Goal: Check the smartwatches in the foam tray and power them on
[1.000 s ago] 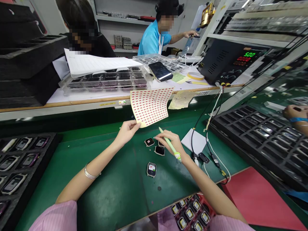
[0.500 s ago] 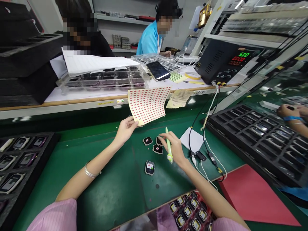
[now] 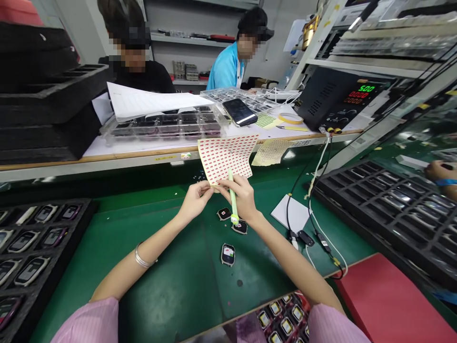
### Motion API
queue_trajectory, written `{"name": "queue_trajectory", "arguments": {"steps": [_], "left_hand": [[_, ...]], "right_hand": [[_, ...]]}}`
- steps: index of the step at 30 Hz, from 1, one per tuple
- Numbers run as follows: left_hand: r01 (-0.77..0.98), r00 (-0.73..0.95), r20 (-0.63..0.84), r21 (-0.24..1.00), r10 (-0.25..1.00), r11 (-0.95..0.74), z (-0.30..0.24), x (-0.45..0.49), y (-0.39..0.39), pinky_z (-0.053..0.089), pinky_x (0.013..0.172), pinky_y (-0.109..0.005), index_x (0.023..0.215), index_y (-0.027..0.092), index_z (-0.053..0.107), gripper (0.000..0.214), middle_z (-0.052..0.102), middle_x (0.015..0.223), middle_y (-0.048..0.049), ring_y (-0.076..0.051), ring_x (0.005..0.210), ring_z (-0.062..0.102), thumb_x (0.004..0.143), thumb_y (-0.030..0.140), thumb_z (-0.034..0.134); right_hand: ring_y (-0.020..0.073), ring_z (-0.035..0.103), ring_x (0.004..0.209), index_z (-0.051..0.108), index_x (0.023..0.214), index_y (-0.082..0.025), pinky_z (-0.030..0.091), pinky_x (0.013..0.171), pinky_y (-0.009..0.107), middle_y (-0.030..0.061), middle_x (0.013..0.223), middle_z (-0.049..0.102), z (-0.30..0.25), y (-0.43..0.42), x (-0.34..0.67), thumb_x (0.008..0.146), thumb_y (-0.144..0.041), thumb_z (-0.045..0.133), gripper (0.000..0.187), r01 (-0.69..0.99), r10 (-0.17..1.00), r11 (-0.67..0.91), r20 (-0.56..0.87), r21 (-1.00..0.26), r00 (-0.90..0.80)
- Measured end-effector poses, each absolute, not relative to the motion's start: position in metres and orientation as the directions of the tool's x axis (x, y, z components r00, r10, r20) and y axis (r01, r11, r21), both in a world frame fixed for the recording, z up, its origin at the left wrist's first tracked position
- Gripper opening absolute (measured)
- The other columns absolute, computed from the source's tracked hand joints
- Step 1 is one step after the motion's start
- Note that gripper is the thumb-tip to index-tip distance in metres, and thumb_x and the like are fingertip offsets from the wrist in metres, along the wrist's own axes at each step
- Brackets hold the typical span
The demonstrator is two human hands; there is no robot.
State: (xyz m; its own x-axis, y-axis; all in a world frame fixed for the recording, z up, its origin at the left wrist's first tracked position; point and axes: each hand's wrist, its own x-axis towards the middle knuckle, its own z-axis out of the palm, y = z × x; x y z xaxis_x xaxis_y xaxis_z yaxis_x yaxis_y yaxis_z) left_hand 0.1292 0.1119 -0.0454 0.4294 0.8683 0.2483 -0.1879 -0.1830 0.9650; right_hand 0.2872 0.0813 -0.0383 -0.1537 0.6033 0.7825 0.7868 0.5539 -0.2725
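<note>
My left hand pinches the lower left corner of a pale yellow sticker sheet printed with rows of small red marks. A light green pen is held in my right hand, whose fingertips meet the sheet's lower edge beside my left fingers. Whether a sticker is between those fingertips is too small to tell. Under my hands lie square watch faces: one below the left fingers and another partly covered by the right hand and pen. Nearer to me rests a watch face with a white, red and green label.
Black foam trays of watches stand at left and right. Cables and a white square lie right of my hand, above a red board. A shelf edge crosses in front. Two people sit beyond; another person's hand is far right.
My right hand has moved up and left with the pen, from above the watch faces to the sheet's lower edge. My left hand still holds the sheet. The view has shifted slightly.
</note>
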Motion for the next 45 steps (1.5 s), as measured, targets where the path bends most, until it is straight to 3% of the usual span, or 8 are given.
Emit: {"name": "queue_trajectory", "arguments": {"steps": [12,18,25,32,36,39,42,45], "left_hand": [[0.031,0.487,0.165,0.978,0.858,-0.205,-0.058,0.128,0.114,0.050,0.091,-0.035,0.105,0.013,0.062,0.038,0.069,0.108,-0.0135,-0.025,0.102,0.065,0.083,0.043,0.055],[0.399,0.618,-0.080,0.889,0.782,-0.224,-0.087,0.126,0.113,0.051,0.061,-0.031,0.090,0.015,0.062,0.029,0.070,0.070,-0.0054,-0.022,0.065,0.066,0.072,0.036,0.070],[0.519,0.702,-0.026,0.703,0.712,-0.486,-0.090,0.158,0.079,0.044,0.086,-0.037,0.099,0.019,0.059,0.030,0.062,0.101,-0.0066,-0.025,0.098,0.056,0.079,0.040,0.067],[0.619,0.646,0.052,0.548,0.761,-0.562,-0.107,0.215,0.068,0.037,0.090,-0.046,0.106,0.015,0.054,0.041,0.057,0.110,-0.0135,-0.032,0.108,0.048,0.083,0.048,0.060],[0.641,0.639,0.045,0.522,0.768,-0.564,-0.123,0.230,0.073,0.038,0.087,-0.045,0.100,0.014,0.055,0.033,0.058,0.104,-0.0125,-0.031,0.103,0.052,0.083,0.042,0.063],[0.625,0.649,0.039,0.542,0.760,-0.562,-0.132,0.227,0.076,0.040,0.086,-0.040,0.100,0.017,0.054,0.032,0.059,0.104,-0.0081,-0.027,0.101,0.055,0.080,0.039,0.067],[0.609,0.656,0.037,0.565,0.754,-0.557,-0.136,0.222,0.079,0.041,0.087,-0.037,0.100,0.018,0.054,0.034,0.059,0.104,-0.0061,-0.024,0.101,0.056,0.077,0.038,0.071],[0.605,0.655,0.035,0.574,0.755,-0.552,-0.139,0.221,0.080,0.041,0.088,-0.037,0.099,0.018,0.054,0.035,0.059,0.103,-0.0064,-0.025,0.102,0.056,0.076,0.038,0.072]], "right_hand": [[0.0206,0.049,0.068,0.067,0.085,-0.018,0.038,0.065,0.033,0.0036,0.068,0.050,-0.058,0.071,0.333,0.095,-0.028,0.055,0.018,0.845,0.632,0.467,0.767,-0.262,-0.112],[0.0183,0.048,0.062,0.066,0.075,-0.017,0.033,0.062,0.031,0.0041,0.065,0.052,-0.113,0.037,0.376,0.099,-0.032,0.046,0.035,0.844,0.769,0.462,0.598,-0.275,-0.226],[0.0186,0.050,0.063,0.071,0.078,-0.019,0.037,0.065,0.032,0.0035,0.063,0.052,-0.137,0.028,0.387,0.092,-0.047,0.054,0.036,0.773,0.882,0.400,0.438,-0.493,-0.177],[0.0178,0.058,0.066,0.054,0.127,-0.013,0.049,0.062,0.031,0.0103,0.090,0.063,-0.135,0.026,0.391,0.097,-0.047,0.038,0.048,0.548,0.930,0.171,0.319,-0.819,0.186],[0.0149,0.055,0.052,0.067,0.104,-0.010,0.047,0.050,0.027,0.0052,0.068,0.063,-0.136,0.031,0.387,0.084,-0.045,0.059,0.041,0.382,0.949,0.081,0.189,-0.920,0.254],[0.0106,0.043,0.039,0.070,0.081,-0.011,0.035,0.036,0.022,-0.0009,0.049,0.052,-0.141,0.033,0.383,0.080,-0.046,0.061,0.036,0.293,0.952,0.030,0.116,-0.956,0.282],[0.0085,0.036,0.035,0.069,0.080,-0.013,0.028,0.033,0.021,-0.0031,0.047,0.050,-0.147,0.035,0.378,0.075,-0.045,0.064,0.032,0.235,0.947,0.005,0.080,-0.972,0.310],[0.0097,0.041,0.038,0.065,0.075,-0.016,0.032,0.036,0.021,-0.0020,0.050,0.055,-0.150,0.036,0.372,0.070,-0.045,0.069,0.030,0.207,0.939,0.002,0.073,-0.978,0.337]]}}
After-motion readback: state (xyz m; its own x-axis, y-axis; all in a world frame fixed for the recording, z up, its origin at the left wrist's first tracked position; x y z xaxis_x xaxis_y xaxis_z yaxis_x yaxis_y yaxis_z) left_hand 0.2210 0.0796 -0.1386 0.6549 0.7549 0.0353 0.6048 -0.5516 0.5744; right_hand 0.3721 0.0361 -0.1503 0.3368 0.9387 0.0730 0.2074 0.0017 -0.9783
